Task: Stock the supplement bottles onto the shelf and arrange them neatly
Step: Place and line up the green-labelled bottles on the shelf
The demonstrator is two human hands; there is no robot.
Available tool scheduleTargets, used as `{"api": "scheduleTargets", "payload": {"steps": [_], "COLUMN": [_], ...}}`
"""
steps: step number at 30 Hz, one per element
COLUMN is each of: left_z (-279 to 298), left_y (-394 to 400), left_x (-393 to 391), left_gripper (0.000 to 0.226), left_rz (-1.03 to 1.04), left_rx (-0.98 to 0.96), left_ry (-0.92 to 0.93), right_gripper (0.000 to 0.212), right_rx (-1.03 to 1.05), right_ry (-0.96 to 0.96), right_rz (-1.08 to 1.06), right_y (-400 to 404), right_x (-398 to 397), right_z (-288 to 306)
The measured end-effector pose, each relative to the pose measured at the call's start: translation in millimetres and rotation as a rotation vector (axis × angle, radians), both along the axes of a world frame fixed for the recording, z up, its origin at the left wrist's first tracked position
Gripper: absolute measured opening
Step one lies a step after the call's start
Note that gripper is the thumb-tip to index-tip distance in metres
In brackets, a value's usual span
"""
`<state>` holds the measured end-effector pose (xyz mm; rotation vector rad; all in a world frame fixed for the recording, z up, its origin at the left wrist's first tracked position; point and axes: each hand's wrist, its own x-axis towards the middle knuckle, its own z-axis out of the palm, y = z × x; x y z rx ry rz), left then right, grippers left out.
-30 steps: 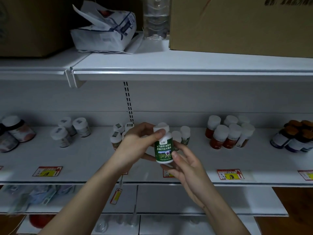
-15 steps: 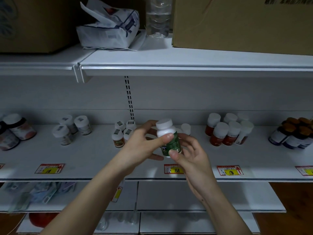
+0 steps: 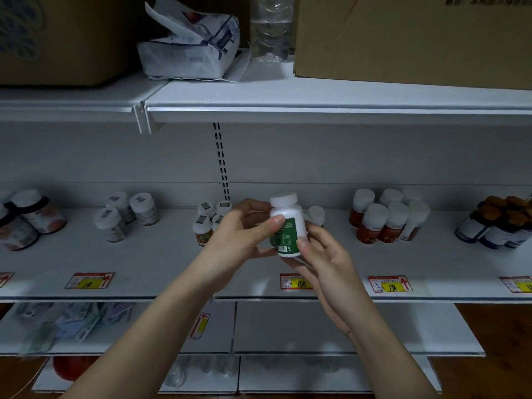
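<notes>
I hold a white supplement bottle with a green label upright in front of the middle shelf. My left hand grips it from the left, thumb on the label. My right hand pinches its lower right side and base. Behind my hands stands a group of matching white-capped bottles, mostly hidden. A cluster of small white-capped bottles stands just left of my left hand.
More bottle groups line the shelf: red-labelled ones at right, brown-capped ones far right, others at left. Price tags run along the shelf edge. Above are cardboard boxes and a plastic bag.
The bottle has turned in my hands, so its label's back side now faces me, and it sits slightly further back toward the shelf. The view has shifted a little.
</notes>
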<state>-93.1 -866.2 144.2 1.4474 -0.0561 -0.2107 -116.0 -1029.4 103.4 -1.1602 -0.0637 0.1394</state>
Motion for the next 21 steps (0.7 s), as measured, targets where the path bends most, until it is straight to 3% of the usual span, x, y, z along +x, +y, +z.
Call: {"api": "scheduleTargets", "payload": {"steps": [6, 12, 15, 18, 21], "left_z": [2, 1, -2, -6, -10], "left_y": [-3, -5, -5, -4, -4], "left_x": [-4, -1, 2, 5, 6], "left_gripper": [0.041, 0.034, 0.042, 0.027, 0.024], "left_rz": [-0.032, -0.031, 0.007, 0.067, 0.065], "left_rx": [0.095, 0.046, -0.014, -0.027, 0.004], "left_ry": [-0.019, -0.013, 0.026, 0.062, 0.079], "right_gripper": [0.048, 0.054, 0.036, 0.033, 0.033], "right_rx": [-0.264, -0.384, -0.242, -0.019, -0.028], "right_ry": [-0.126, -0.153, -0.103, -0.002, 0.024], "right_rz": [-0.138, -0.176, -0.068, 0.017, 0.003], "right_y": [3, 4, 1, 0, 1], "right_x": [-2, -1, 0, -1, -2], "right_z": [0, -2, 2, 3, -2]}}
